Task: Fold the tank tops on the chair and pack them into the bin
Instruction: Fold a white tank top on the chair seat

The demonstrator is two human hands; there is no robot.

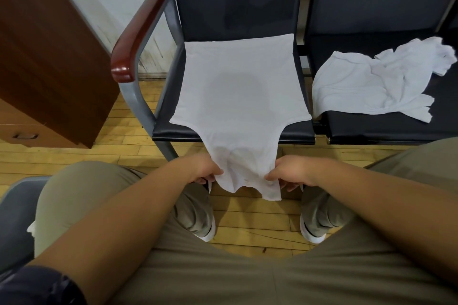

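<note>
White tank top (238, 86) spread flat on the chair seat (168, 131), straps hanging off its front edge, pinched either side by left hand (205, 168) and right hand (290, 171). Looks like the first fold; calls next for carrying the straps up over the body. Crumpled tops (366, 82) on the neighbouring seat (384, 129).

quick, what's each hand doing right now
Left hand: pinching the strap end of the spread tank top.
Right hand: pinching the same strap end from the other side.
</note>
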